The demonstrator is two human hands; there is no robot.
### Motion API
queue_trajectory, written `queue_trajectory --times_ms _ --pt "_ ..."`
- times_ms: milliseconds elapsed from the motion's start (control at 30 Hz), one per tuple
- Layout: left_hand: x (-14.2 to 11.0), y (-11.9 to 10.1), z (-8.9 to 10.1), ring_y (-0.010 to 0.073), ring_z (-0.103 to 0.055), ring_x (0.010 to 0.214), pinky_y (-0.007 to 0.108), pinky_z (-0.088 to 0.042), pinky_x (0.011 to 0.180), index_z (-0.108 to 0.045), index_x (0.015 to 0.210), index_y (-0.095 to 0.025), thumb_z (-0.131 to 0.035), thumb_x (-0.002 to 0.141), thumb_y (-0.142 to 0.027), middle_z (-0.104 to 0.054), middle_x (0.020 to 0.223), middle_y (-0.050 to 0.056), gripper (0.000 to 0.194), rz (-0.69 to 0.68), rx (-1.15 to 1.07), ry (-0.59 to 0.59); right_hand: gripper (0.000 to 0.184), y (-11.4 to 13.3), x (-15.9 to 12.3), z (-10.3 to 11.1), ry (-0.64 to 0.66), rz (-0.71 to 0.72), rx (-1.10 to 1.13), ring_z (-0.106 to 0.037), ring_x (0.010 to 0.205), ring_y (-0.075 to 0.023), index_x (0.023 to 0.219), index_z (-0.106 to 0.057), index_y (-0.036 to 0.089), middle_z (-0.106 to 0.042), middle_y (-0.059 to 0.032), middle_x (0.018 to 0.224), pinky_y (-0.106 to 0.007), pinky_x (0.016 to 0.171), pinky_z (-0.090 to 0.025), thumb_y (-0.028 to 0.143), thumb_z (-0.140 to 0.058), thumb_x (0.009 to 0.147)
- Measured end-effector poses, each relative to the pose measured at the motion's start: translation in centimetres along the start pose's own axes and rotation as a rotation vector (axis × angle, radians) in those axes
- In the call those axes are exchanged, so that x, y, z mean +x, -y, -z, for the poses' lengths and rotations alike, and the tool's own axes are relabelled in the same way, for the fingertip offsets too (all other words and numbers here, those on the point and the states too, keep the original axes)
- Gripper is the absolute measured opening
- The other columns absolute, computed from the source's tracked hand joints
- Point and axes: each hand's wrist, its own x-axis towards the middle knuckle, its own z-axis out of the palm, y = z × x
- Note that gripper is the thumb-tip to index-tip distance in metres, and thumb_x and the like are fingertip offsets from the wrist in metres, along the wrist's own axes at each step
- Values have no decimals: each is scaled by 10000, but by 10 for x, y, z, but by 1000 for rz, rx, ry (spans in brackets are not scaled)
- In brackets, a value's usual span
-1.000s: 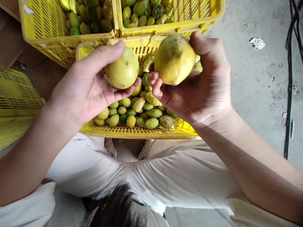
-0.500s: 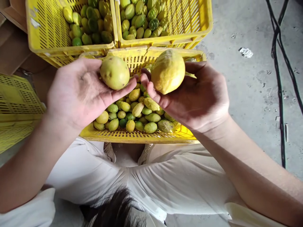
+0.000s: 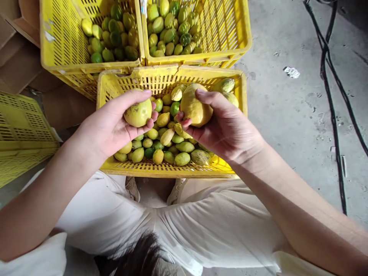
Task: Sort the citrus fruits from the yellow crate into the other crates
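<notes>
My left hand grips a round yellow-green lemon with dark blemishes, thumb on top and fingers curled beneath. A larger, paler yellow lemon is held in my right hand, the thumb pressed on its upper side. Both hands hover over the near yellow crate, with a gap between them. Below lie many green and yellow lemons, partly hidden by my hands. Several larger lemons sit at that crate's far right corner.
Two more yellow crates, one at far left and one at far right, hold greener fruit. Another yellow crate stands at my left beside cardboard. Black cables and a crumpled white scrap lie on the concrete floor.
Both thumbs have closed over the lemons, which rested on opened palms before. Each lemon has turned and sits a little lower in view. The view has shifted slightly.
</notes>
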Motion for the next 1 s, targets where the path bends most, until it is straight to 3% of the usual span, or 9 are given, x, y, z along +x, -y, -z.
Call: queue_trajectory --times_ms 100,200,333,433,600,733,867,933,1000 --pt "1 -2 -2 243 -738 973 303 -634 758 -619 965 -215 -608 920 -204 -721 917 76 47 22 -108 -59 86 -3 6 3 -42 -55 81 -691 707 -153 920 -660 244 -714 -24 838 -182 515 -582 291 -706 866" --pt "2 -2 -1 245 -739 1009 348 -650 836 -612 993 -236 -588 878 -140 -739 955 67 151 26 -176 -99 101 -5 15 12 -32 -55 99 -736 819 -193 932 -649 266 -752 -32 898 -270 660 -651 298 -673 840" --pt "5 2 5 221 -738 976 348 -647 858 -657 982 -220 -675 853 -118 -752 972 61 165 35 -76 -75 73 -5 23 20 -2 8 46 -751 910 -221 887 -643 289 -757 -13 887 -374 756 -663 251 -646 825" --pt "6 5 9 173 -723 920 292 -624 837 -679 901 -201 -788 802 -139 -749 955 33 160 -12 8 -37 129 -4 19 14 -11 53 55 -742 899 -193 841 -645 284 -748 2 893 -354 802 -671 186 -702 780" --pt "6 8 10 147 -711 832 249 -599 785 -691 869 -204 -869 693 -170 -735 873 -10 253 -60 25 -15 239 -2 5 -1 -6 51 86 -714 821 -178 811 -637 292 -713 22 835 -293 734 -678 121 -774 714" --pt "6 9 7 155 -723 754 272 -615 746 -672 906 -191 -785 746 -158 -712 800 7 198 27 14 2 260 -2 1 -2 43 -19 67 -714 832 -172 828 -645 268 -707 20 832 -269 726 -676 115 -811 698" --pt "1 6 2 160 -683 639 283 -611 636 -636 930 -183 -706 831 -212 -693 757 39 125 110 -34 59 168 -5 3 0 89 -138 -7 -627 608 -118 798 -664 220 -683 -2 722 -162 431 -520 322 -797 783" --pt "-3 3 0 170 -673 634 268 -584 577 -628 952 -179 -641 872 -274 -690 762 55 124 100 -80 76 197 -5 5 2 72 -154 -6 -631 585 -128 786 -672 222 -688 -18 697 -176 411 -496 409 -726 818" --pt "-7 -1 -1 189 -697 705 279 -597 609 -615 949 -184 -555 900 -280 -694 795 65 124 43 -147 96 158 -4 8 3 79 -97 -20 -714 694 -188 808 -679 254 -726 -25 748 -272 522 -599 412 -689 810"
